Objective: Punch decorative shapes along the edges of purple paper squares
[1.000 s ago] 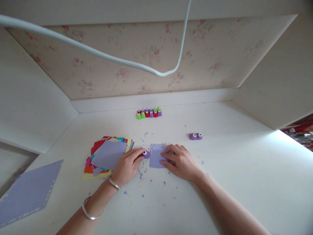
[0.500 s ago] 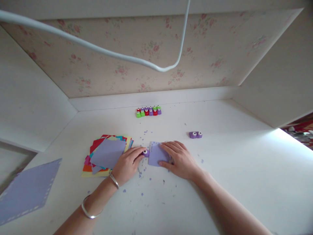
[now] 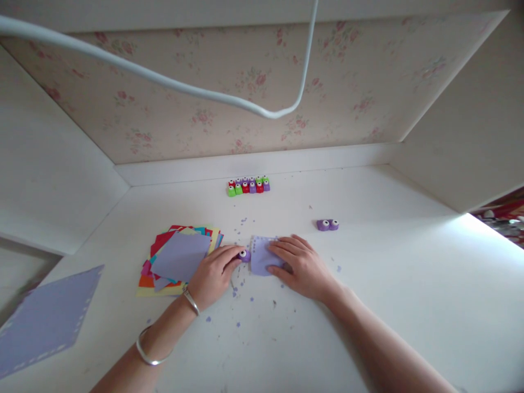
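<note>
My left hand point(image 3: 215, 273) is closed around a small purple paper punch point(image 3: 244, 255) with a white and black button on top. Just right of the punch lies a lilac sheet of paper point(image 3: 262, 256), with a row of small punched holes along its far edge. My right hand point(image 3: 301, 267) holds the sheet's right part, fingers over the top and thumb near the front edge. The sheet's left edge is at the punch; whether it sits in the slot cannot be made out. Small lilac paper cutouts point(image 3: 235, 292) are scattered near both hands.
A stack of coloured paper point(image 3: 180, 259) lies beside my left hand. A larger lilac sheet with a punched border point(image 3: 53, 319) is at the far left. Several coloured punches point(image 3: 249, 186) stand at the back, and two purple punches point(image 3: 328, 225) at the right. A white cable point(image 3: 184, 90) hangs overhead.
The lilac sheet has shifted slightly right and away from me, turning a little under my right hand. My left hand and the punch have barely moved.
</note>
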Demonstrator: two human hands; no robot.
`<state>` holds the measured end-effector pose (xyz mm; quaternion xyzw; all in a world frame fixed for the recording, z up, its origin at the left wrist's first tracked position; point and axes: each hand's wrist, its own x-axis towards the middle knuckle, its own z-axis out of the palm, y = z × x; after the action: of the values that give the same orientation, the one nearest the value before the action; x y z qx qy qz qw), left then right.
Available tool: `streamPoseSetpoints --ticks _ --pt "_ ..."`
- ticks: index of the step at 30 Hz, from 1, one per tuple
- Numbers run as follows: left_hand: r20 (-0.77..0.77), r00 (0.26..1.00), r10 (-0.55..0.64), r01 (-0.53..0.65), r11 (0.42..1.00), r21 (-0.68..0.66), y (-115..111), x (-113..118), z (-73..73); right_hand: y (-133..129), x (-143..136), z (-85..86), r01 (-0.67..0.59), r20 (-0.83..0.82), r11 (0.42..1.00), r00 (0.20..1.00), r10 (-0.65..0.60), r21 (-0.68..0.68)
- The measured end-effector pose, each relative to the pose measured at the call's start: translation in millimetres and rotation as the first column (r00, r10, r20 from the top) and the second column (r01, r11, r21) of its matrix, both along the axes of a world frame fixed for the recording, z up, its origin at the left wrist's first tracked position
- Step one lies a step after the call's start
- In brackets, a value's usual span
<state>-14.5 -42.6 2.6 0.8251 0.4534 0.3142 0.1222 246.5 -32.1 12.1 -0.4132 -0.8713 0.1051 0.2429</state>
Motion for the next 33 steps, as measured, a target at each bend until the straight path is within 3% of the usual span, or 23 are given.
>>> streamPoseSetpoints --ticks 33 --pt "-0.042 0.998 -0.042 0.044 0.997 0.062 0.1 1.2 -1.6 0.0 3.6 -3.7 -0.023 0.021 1.000 1.000 0.023 -0.002"
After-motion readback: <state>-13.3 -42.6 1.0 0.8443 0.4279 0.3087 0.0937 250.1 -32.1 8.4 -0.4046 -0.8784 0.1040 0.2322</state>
